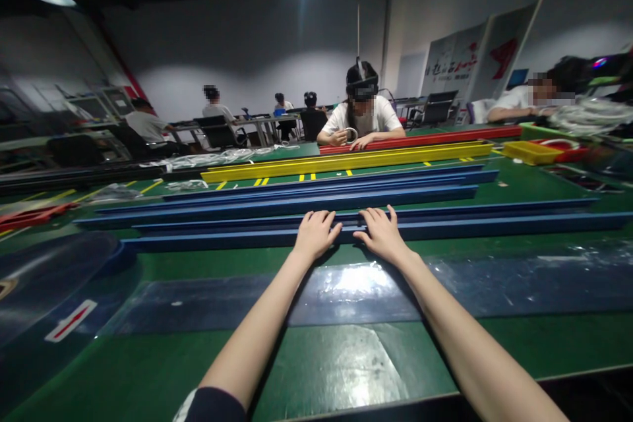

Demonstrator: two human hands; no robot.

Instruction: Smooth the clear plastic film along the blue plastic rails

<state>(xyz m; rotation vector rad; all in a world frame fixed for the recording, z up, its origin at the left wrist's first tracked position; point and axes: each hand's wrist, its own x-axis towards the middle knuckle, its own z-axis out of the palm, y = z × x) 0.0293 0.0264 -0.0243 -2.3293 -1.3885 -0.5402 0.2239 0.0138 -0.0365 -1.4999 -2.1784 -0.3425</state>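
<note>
Long blue channel strips (pixel 475 224) lie side by side across the green table (pixel 198 369). My left hand (pixel 317 232) rests on the nearest blue strip, fingers spread over its far edge. Just to the right, my right hand (pixel 382 231) lies on the same strip, its fingers also apart. A small gap separates the two hands. Under my forearms a clear plastic sheet (pixel 227 303) stretches along the table.
A large roll of clear plastic (pixel 54 277) bears a red arrow label at the left. Beyond the blue strips lie a yellow strip (pixel 346 161) and a red strip (pixel 420 140). A person (pixel 362 115) leans over the far side; yellow bins (pixel 531 153) stand at the right.
</note>
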